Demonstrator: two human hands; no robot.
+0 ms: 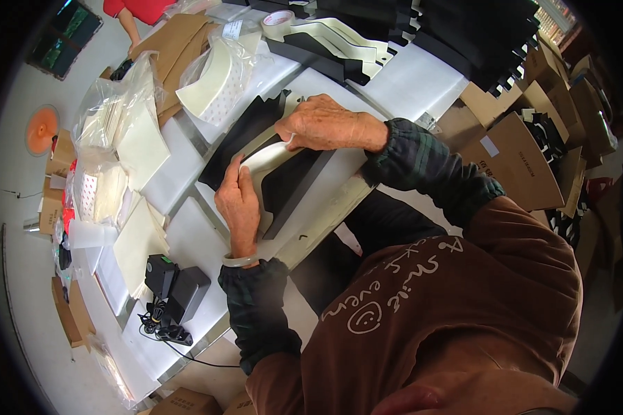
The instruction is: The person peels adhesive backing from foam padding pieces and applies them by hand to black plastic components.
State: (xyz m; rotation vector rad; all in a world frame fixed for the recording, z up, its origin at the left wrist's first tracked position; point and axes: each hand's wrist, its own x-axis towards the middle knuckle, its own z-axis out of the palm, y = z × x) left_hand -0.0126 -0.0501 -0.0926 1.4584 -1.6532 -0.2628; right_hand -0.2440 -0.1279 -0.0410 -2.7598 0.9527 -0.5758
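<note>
A white curved strip [270, 158] arches up between my two hands, above a black folded piece [298, 181] with angled edges and a cream inner face. My right hand [329, 124] is closed in a pinch on the strip's upper end. At its lower left end, my left hand [239, 204] has thumb and forefinger closed on the strip, a pale bangle around that wrist. More black shaped sheet [237, 135] lies just beyond the left hand. Whether the strip's underside touches the black piece is hidden.
Bagged curved white sheets [211, 90] lie at the back left, near stacked cream sheets [142, 238]. Black adapters with cables [176, 294] sit at the table's left front. A tape roll [278, 23] and black pieces [367, 21] are behind; cardboard boxes [516, 162] stand right.
</note>
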